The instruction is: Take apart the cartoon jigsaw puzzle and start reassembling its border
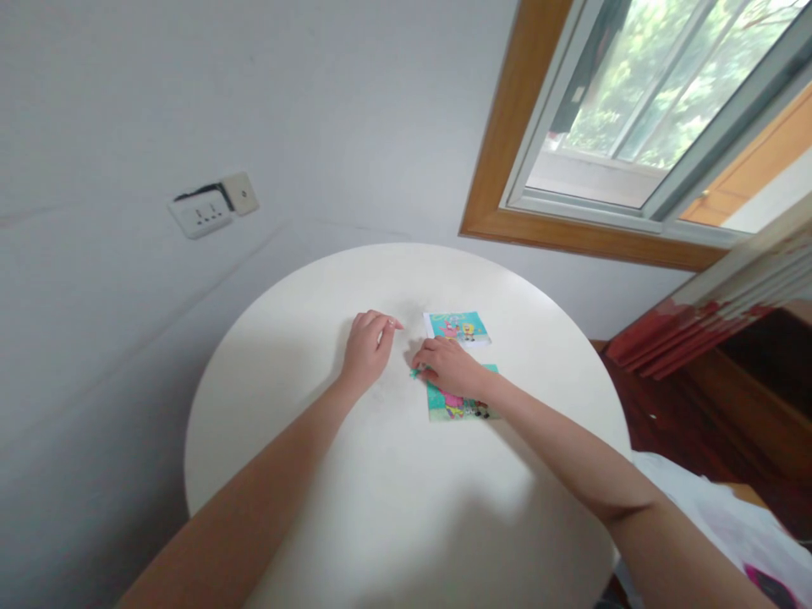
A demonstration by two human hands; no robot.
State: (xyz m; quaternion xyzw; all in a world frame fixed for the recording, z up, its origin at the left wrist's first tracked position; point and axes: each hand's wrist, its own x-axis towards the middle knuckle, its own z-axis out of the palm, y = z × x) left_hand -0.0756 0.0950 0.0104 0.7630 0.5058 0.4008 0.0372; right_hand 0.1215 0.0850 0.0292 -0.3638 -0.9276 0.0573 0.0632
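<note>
A flat teal cartoon picture (437,406) lies on the white round table, partly covered by my right hand (447,365). The fingertips of that hand are closed on a small teal piece (414,372) just off the picture's left edge. Beyond the hand is a thicker white-edged item, like a small box or booklet (469,326), with a similar cartoon on top. To the left, my left hand (369,345) rests on the table with its fingers curled and thumb near the index finger. Whatever may be between those fingertips is too small to make out.
The round white table (266,381) stands against a pale wall with a power socket (201,213). A wood-framed window (571,230) is at the upper right, with a red and white curtain (666,338) below it. White fabric or plastic (704,499) lies at the lower right.
</note>
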